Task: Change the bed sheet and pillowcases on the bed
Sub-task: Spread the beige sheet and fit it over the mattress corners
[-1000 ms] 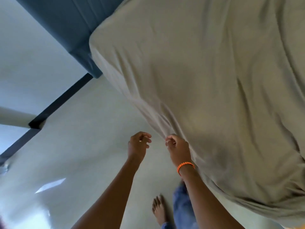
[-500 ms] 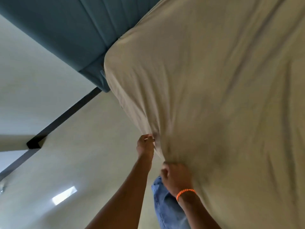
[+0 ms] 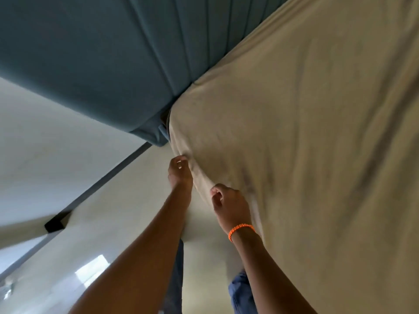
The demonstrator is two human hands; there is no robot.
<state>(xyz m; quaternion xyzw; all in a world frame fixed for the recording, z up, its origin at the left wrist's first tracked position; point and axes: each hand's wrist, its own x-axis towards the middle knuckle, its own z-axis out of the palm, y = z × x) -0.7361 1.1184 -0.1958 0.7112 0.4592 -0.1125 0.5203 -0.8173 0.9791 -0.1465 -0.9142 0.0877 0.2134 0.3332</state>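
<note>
Sheet (image 3: 306,143) edge pinched by curled left hand (image 3: 180,175) and right hand (image 3: 229,205).

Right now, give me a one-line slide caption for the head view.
Both hands, left hand and right hand, pinch the beige bed sheet along the mattress edge near the blue headboard.

bed sheet (image 3: 306,155): cut off right | mattress: covered | headboard (image 3: 102,53): cropped top

Soft daylight, dim overall; bright window glare on glossy floor (image 3: 91,271); slight motion blur, wide-angle edge warp.
</note>
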